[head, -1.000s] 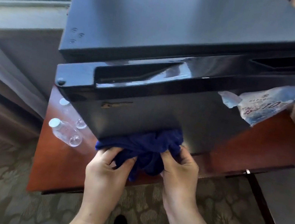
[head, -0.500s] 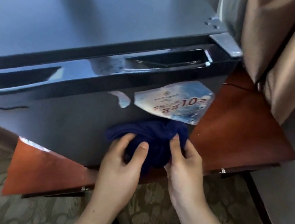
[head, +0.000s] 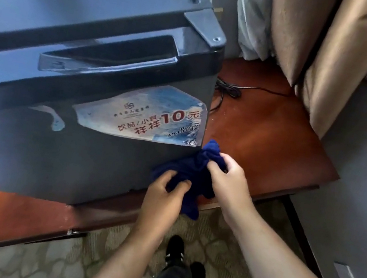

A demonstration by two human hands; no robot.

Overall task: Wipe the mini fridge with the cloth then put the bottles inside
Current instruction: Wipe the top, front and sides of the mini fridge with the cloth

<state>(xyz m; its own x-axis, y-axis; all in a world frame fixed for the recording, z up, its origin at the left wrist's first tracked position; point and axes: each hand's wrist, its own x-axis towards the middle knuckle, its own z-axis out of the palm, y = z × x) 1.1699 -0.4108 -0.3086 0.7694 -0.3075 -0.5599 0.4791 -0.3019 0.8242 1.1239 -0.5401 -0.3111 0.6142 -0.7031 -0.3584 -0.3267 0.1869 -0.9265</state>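
The dark mini fridge [head: 58, 146] stands on a low reddish wooden stand, its door closed. A torn sticker [head: 143, 112] with red print is on the door's upper right. A bunched dark blue cloth [head: 193, 167] is pressed against the door's lower right corner. My left hand [head: 163, 199] grips the cloth's lower left part. My right hand [head: 228, 178] grips its upper right part, past the fridge's right edge. No bottles are in view.
The wooden stand [head: 266, 138] extends to the right of the fridge, with a black power cord [head: 232, 91] lying on it. Beige curtains [head: 316, 47] hang at the back right. A grey wall [head: 365, 185] runs along the right. Patterned carpet and my black shoes [head: 176, 250] are below.
Both hands slid the cloth rightward along the lower door, from under its middle to the right corner. The view swung right; the bottles at the left went out of sight.
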